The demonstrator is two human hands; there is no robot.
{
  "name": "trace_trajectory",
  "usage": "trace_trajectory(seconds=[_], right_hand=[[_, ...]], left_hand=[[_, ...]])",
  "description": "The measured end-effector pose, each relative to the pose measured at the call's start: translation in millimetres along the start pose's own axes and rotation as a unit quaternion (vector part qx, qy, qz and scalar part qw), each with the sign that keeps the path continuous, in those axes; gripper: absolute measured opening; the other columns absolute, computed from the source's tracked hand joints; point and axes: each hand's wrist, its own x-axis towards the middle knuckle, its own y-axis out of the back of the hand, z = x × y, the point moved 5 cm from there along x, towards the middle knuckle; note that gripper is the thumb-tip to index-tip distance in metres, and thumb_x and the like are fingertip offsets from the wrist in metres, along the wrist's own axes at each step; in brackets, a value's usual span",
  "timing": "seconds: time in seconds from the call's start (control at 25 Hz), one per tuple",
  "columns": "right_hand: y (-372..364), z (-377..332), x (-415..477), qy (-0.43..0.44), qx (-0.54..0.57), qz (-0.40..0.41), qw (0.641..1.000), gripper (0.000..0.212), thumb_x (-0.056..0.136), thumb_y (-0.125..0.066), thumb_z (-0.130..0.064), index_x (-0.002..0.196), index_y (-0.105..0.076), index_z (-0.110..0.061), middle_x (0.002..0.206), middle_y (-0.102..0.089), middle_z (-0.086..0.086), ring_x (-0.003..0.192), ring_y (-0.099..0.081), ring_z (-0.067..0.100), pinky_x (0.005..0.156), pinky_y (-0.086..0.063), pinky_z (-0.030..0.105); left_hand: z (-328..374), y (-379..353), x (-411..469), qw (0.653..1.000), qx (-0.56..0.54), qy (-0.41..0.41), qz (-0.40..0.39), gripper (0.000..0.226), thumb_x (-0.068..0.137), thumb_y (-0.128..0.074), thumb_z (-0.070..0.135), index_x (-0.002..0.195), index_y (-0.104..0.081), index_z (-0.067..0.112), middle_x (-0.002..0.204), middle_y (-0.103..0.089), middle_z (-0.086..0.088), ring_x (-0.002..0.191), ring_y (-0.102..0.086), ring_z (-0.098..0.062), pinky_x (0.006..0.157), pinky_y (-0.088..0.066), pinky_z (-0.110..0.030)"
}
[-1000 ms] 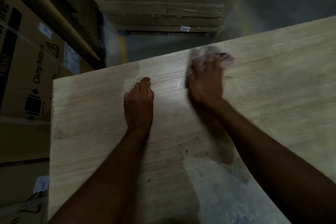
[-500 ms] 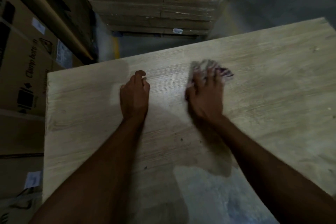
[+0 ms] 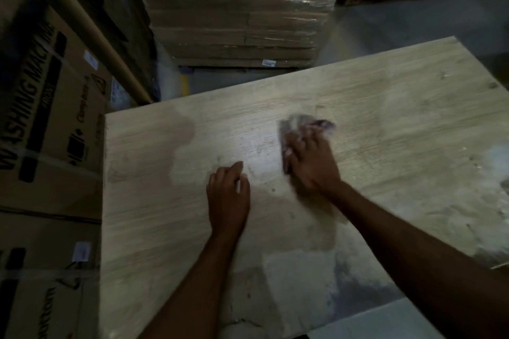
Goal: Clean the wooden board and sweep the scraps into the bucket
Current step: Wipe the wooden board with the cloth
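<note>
A large pale wooden board [image 3: 399, 124] lies flat in front of me, with damp dark patches and small dark specks near its middle. My right hand [image 3: 314, 165] presses a crumpled grey and purple cloth [image 3: 300, 124] onto the board; the cloth and fingers are blurred by motion. My left hand [image 3: 228, 195] rests on the board to the left of it, fingers loosely curled, holding nothing. No bucket is in view.
Cardboard boxes [image 3: 46, 129] printed "washing machine" stand against the board's left edge. A shrink-wrapped pallet of flat cartons [image 3: 237, 8] stands beyond the far edge. A long cardboard tube [image 3: 82, 27] leans at the upper left. Grey floor [image 3: 413, 22] shows at the upper right.
My right hand has rubbed the cloth across the board, and both hands now sit closer to me. My view has shifted, showing more of the board's right side.
</note>
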Motion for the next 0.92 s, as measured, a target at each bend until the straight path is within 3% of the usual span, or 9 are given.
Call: trace_trajectory(seconds=[0.04, 0.2, 0.32, 0.44, 0.6, 0.72, 0.76, 0.84, 0.92], right_hand=[[5, 0, -6, -0.046, 0.007, 0.018, 0.999, 0.066, 0.103, -0.013, -0.053, 0.159, -0.032, -0.024, 0.168, -0.021, 0.018, 0.157, -0.015, 0.038, 0.128, -0.011, 0.051], [-23, -36, -60, 0.200, -0.064, -0.027, 0.977, 0.059, 0.107, -0.023, -0.045, 0.159, -0.034, -0.022, 0.165, -0.033, 0.017, 0.156, -0.021, 0.037, 0.127, -0.015, 0.052], [-5, -12, -45, -0.048, 0.006, 0.014, 0.999, 0.071, 0.100, -0.011, -0.052, 0.159, -0.034, -0.020, 0.166, -0.029, 0.020, 0.157, -0.014, 0.039, 0.127, -0.011, 0.053], [-28, -37, -73, 0.151, -0.060, -0.033, 0.986, 0.067, 0.104, -0.008, -0.053, 0.162, -0.026, -0.024, 0.169, -0.023, 0.016, 0.158, -0.013, 0.037, 0.128, -0.011, 0.053], [-8, -37, -79, -0.090, 0.034, 0.050, 0.994, 0.066, 0.103, -0.017, -0.051, 0.164, -0.020, -0.025, 0.171, -0.012, 0.018, 0.158, -0.007, 0.038, 0.127, -0.012, 0.056], [-35, -95, -123, 0.177, -0.021, -0.011, 0.984, 0.061, 0.104, -0.028, -0.045, 0.162, -0.027, -0.025, 0.169, -0.022, 0.017, 0.157, -0.017, 0.035, 0.126, -0.019, 0.053], [-28, -80, -121, 0.153, -0.015, -0.002, 0.988, 0.061, 0.104, -0.027, -0.045, 0.162, -0.027, -0.025, 0.169, -0.023, 0.016, 0.156, -0.020, 0.035, 0.126, -0.019, 0.053], [-6, -29, -110, -0.112, 0.049, 0.073, 0.990, 0.061, 0.104, -0.027, -0.045, 0.161, -0.029, -0.025, 0.168, -0.022, 0.018, 0.156, -0.018, 0.038, 0.127, -0.015, 0.054], [-7, -43, -130, -0.083, 0.032, 0.051, 0.995, 0.059, 0.106, -0.028, -0.046, 0.162, -0.027, -0.025, 0.170, -0.018, 0.017, 0.158, -0.010, 0.036, 0.128, -0.010, 0.053]], left_hand=[[1, 3, -6, 1.000, 0.000, -0.012, -0.004, 0.031, 0.091, -0.062, 0.014, 0.121, -0.069, 0.018, 0.108, -0.065, -0.002, 0.101, -0.058, -0.026, 0.094, -0.043, -0.034], [0, 5, -11, 0.999, -0.007, -0.045, -0.001, 0.030, 0.092, -0.062, 0.011, 0.121, -0.068, 0.015, 0.109, -0.064, -0.005, 0.102, -0.058, -0.031, 0.094, -0.046, -0.042], [3, 6, -14, 0.999, -0.020, -0.032, -0.014, 0.030, 0.095, -0.057, 0.012, 0.123, -0.065, 0.018, 0.114, -0.062, -0.002, 0.109, -0.057, -0.028, 0.098, -0.044, -0.044], [2, 9, -12, 0.997, -0.074, -0.013, -0.005, 0.033, 0.093, -0.054, 0.005, 0.122, -0.064, 0.019, 0.116, -0.061, -0.001, 0.110, -0.059, -0.024, 0.097, -0.047, -0.041], [-2, 29, -27, 0.972, -0.225, 0.069, 0.021, 0.039, 0.093, -0.053, -0.004, 0.122, -0.063, 0.020, 0.123, -0.055, 0.002, 0.101, -0.061, -0.012, 0.088, -0.048, -0.020], [-16, 34, -51, 0.917, -0.360, 0.170, 0.014, 0.045, 0.089, -0.054, -0.009, 0.123, -0.063, 0.019, 0.122, -0.061, -0.002, 0.100, -0.060, -0.012, 0.083, -0.048, -0.020], [-22, 36, -63, 0.897, -0.387, 0.213, 0.010, 0.044, 0.089, -0.054, -0.008, 0.125, -0.063, 0.016, 0.120, -0.063, -0.003, 0.101, -0.059, -0.011, 0.081, -0.048, -0.019], [-25, 43, -84, 0.886, -0.403, 0.230, 0.006, 0.045, 0.086, -0.057, -0.002, 0.128, -0.062, 0.013, 0.122, -0.065, -0.007, 0.104, -0.059, -0.011, 0.084, -0.048, -0.019], [-25, 45, -99, 0.898, -0.389, 0.205, -0.012, 0.045, 0.081, -0.058, 0.006, 0.124, -0.064, 0.020, 0.123, -0.065, -0.007, 0.105, -0.060, -0.012, 0.089, -0.047, -0.019]])
